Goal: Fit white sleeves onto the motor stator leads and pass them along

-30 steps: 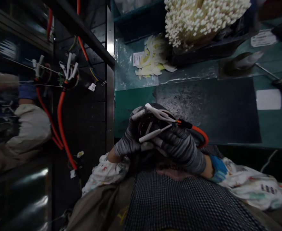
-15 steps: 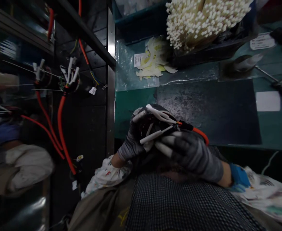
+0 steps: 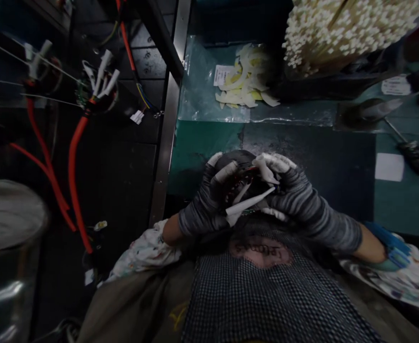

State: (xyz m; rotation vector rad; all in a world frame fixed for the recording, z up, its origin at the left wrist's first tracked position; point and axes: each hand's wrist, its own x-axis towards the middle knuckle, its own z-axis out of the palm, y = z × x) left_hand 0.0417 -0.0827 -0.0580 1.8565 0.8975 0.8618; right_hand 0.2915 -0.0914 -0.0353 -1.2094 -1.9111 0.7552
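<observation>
Hands, gloved, 2: left hand and right hand, both curled closely around 1 dark round component, held above 1 dark mat; 1 white sleeved lead projects from it; nearby — 1 bundle of white tubes; 1 plastic bag of pale scraps; 2 red cables.

left hand | right hand | both hold dark round part | white lead between them
</observation>
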